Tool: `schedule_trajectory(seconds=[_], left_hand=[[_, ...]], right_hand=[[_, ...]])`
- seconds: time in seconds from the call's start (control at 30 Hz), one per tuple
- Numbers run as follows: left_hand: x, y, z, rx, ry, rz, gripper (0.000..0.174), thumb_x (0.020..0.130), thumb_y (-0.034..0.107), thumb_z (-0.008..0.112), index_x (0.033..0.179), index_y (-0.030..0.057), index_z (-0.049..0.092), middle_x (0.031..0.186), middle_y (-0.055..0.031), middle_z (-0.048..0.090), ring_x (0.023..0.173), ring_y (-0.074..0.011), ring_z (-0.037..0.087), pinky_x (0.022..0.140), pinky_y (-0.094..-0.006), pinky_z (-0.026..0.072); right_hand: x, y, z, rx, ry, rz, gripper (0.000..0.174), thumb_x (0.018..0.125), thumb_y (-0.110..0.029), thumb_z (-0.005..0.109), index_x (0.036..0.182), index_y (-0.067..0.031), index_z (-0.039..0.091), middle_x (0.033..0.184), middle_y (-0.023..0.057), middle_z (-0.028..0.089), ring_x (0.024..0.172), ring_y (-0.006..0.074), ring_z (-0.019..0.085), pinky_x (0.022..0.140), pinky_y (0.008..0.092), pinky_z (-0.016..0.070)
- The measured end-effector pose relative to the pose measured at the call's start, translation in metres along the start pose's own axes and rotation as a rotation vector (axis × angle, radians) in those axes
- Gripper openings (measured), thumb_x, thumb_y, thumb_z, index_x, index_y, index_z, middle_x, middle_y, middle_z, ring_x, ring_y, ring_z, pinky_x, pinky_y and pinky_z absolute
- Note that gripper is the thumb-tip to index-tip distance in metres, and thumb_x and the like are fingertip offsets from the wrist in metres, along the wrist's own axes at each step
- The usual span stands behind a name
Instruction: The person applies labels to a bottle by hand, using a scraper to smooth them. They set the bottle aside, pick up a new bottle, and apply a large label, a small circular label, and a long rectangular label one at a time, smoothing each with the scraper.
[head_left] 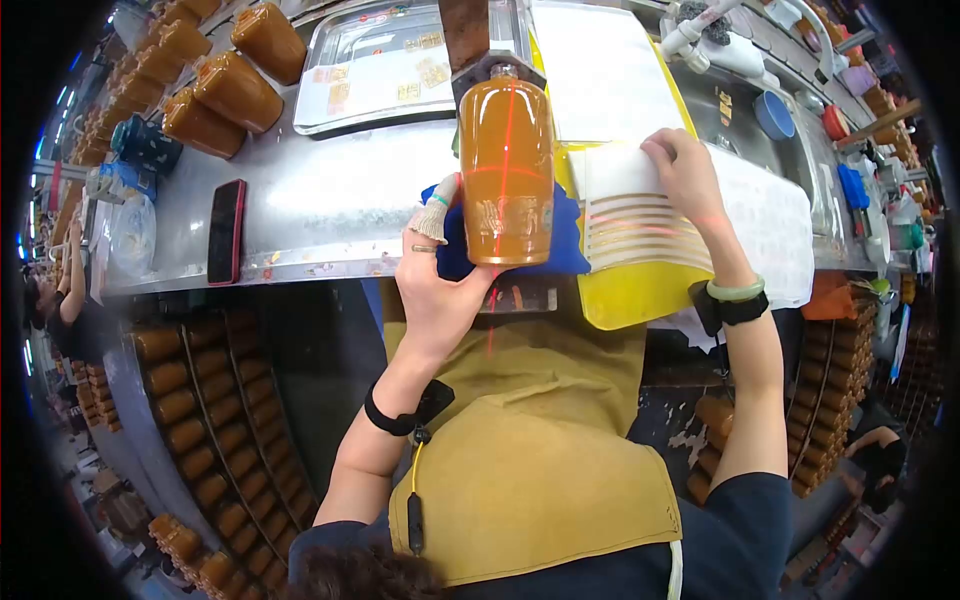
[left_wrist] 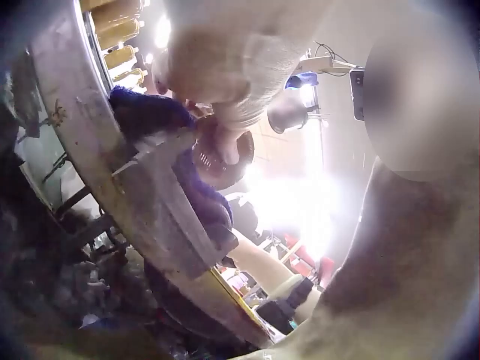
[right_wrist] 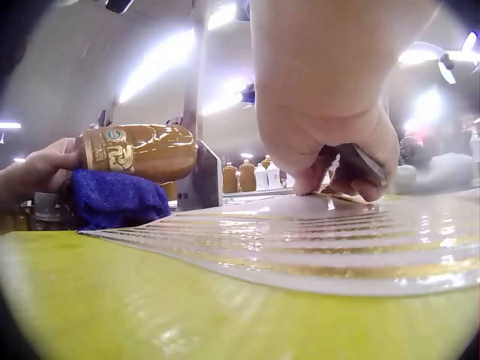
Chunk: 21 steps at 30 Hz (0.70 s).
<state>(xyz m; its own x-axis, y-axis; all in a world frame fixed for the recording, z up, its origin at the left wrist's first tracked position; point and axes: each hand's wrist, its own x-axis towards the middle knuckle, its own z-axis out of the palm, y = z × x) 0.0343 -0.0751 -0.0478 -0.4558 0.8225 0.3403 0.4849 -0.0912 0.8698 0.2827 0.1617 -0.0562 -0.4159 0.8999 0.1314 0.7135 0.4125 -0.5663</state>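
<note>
A glossy amber-brown bottle (head_left: pixel 507 170) with a gold emblem lies on a blue cloth (head_left: pixel 568 240), its neck at a metal stop. My left hand (head_left: pixel 440 285) holds it by the base, the thumb at the bottom edge and a covered finger along the side. Red laser lines cross the bottle. My right hand (head_left: pixel 688 175) is over a white sheet with gold strips (head_left: pixel 640 232), fingertips right at its surface. In the right wrist view, a dark flat piece (right_wrist: pixel 361 166) shows between the curled fingers, mostly hidden by them.
Under the sheet lies a yellow board (head_left: pixel 625 297). A metal tray (head_left: pixel 375 115) with gold decals stands at the back left, beside several brown bottles (head_left: pixel 238 92). A phone (head_left: pixel 227 232) lies on the left. A sink (head_left: pixel 745 125) with a blue bowl (head_left: pixel 774 114) is at the right.
</note>
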Motion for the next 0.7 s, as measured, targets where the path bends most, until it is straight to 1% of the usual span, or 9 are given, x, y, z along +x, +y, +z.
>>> schedule_trajectory(seconds=[0.1, 0.17, 0.23, 0.3, 0.37, 0.43, 0.5, 0.57, 0.7], left_hand=[[0.001, -0.006, -0.004, 0.019, -0.055, 0.063, 0.081, 0.075, 0.006, 0.088, 0.147, 0.0005, 0.051, 0.137, -0.0154, 0.063, 0.124, -0.0263, 0.06, 0.106, -0.0379, 0.046], [0.0, -0.007, -0.005, 0.005, -0.111, -0.063, 0.082, 0.077, 0.007, 0.087, 0.149, -0.0017, 0.048, 0.138, -0.0177, 0.062, 0.124, -0.0284, 0.06, 0.107, -0.0387, 0.0459], [0.002, -0.003, -0.007, 0.077, -0.167, -0.062, 0.086, 0.076, 0.008, 0.088, 0.15, -0.0021, 0.046, 0.142, -0.0188, 0.057, 0.13, -0.0315, 0.057, 0.11, -0.0397, 0.044], [0.007, 0.018, -0.002, 0.155, -0.088, 0.118, 0.09, 0.072, 0.007, 0.091, 0.15, 0.0002, 0.047, 0.147, -0.0177, 0.052, 0.135, -0.0326, 0.053, 0.112, -0.0401, 0.0425], [0.009, 0.021, 0.0, 0.175, -0.07, 0.155, 0.094, 0.068, 0.006, 0.093, 0.149, 0.0024, 0.047, 0.15, -0.0161, 0.049, 0.138, -0.0329, 0.049, 0.114, -0.0404, 0.0414], [0.011, 0.02, 0.001, 0.183, -0.086, 0.136, 0.097, 0.067, 0.006, 0.093, 0.151, 0.0014, 0.045, 0.149, -0.0149, 0.051, 0.137, -0.0298, 0.051, 0.116, -0.0393, 0.0399], [0.01, 0.017, 0.001, 0.147, -0.101, 0.127, 0.093, 0.068, 0.003, 0.091, 0.15, 0.0028, 0.048, 0.15, -0.0149, 0.049, 0.138, -0.0313, 0.05, 0.115, -0.0396, 0.0413], [0.011, 0.016, 0.003, 0.153, -0.082, 0.134, 0.093, 0.068, 0.002, 0.091, 0.15, 0.0029, 0.048, 0.151, -0.0148, 0.049, 0.138, -0.0306, 0.051, 0.115, -0.0393, 0.0414], [0.011, 0.016, 0.001, 0.204, -0.079, 0.17, 0.093, 0.067, 0.001, 0.091, 0.15, 0.0024, 0.048, 0.151, -0.015, 0.05, 0.139, -0.0306, 0.05, 0.116, -0.0395, 0.0405]], right_hand=[[-0.002, 0.004, 0.002, 0.01, 0.026, 0.018, 0.017, 0.095, -0.017, 0.067, 0.1, -0.0018, 0.073, 0.097, 0.0185, 0.069, 0.09, 0.0346, 0.066, 0.082, 0.0416, 0.0506], [-0.004, 0.002, 0.006, 0.063, 0.075, -0.036, 0.018, 0.096, -0.017, 0.065, 0.103, -0.0034, 0.074, 0.099, 0.0183, 0.069, 0.094, 0.0362, 0.066, 0.086, 0.0429, 0.0509], [-0.01, 0.006, 0.013, -0.09, 0.248, -0.151, 0.017, 0.098, -0.012, 0.064, 0.109, -0.0027, 0.073, 0.101, 0.0161, 0.072, 0.088, 0.0315, 0.069, 0.081, 0.0386, 0.0528], [-0.019, -0.001, 0.004, -0.07, 0.233, -0.152, 0.018, 0.097, -0.013, 0.066, 0.111, -0.0028, 0.073, 0.103, 0.0151, 0.072, 0.087, 0.0296, 0.068, 0.079, 0.0375, 0.0527], [-0.023, 0.002, -0.009, -0.033, 0.213, -0.163, 0.02, 0.096, -0.014, 0.067, 0.112, -0.003, 0.073, 0.105, 0.0141, 0.072, 0.085, 0.0277, 0.067, 0.078, 0.0364, 0.0527], [-0.033, 0.015, -0.03, 0.036, 0.053, 0.059, 0.023, 0.093, -0.015, 0.072, 0.112, -0.0021, 0.073, 0.101, 0.0122, 0.073, 0.081, 0.0229, 0.065, 0.077, 0.0346, 0.0522], [-0.04, 0.046, -0.061, 0.075, 0.119, 0.156, 0.023, 0.089, -0.016, 0.076, 0.107, -0.0011, 0.074, 0.091, 0.0101, 0.074, 0.072, 0.0192, 0.062, 0.072, 0.0323, 0.0519], [-0.053, 0.068, -0.1, -0.07, 0.103, 0.24, 0.019, 0.088, -0.015, 0.076, 0.1, -0.0001, 0.074, 0.086, 0.0097, 0.073, 0.07, 0.0177, 0.062, 0.071, 0.0315, 0.0514], [-0.096, 0.065, -0.126, -0.074, -0.031, 0.288, 0.018, 0.085, -0.017, 0.076, 0.089, 0.0005, 0.073, 0.082, 0.0141, 0.073, 0.077, 0.0255, 0.07, 0.072, 0.0362, 0.0546]])
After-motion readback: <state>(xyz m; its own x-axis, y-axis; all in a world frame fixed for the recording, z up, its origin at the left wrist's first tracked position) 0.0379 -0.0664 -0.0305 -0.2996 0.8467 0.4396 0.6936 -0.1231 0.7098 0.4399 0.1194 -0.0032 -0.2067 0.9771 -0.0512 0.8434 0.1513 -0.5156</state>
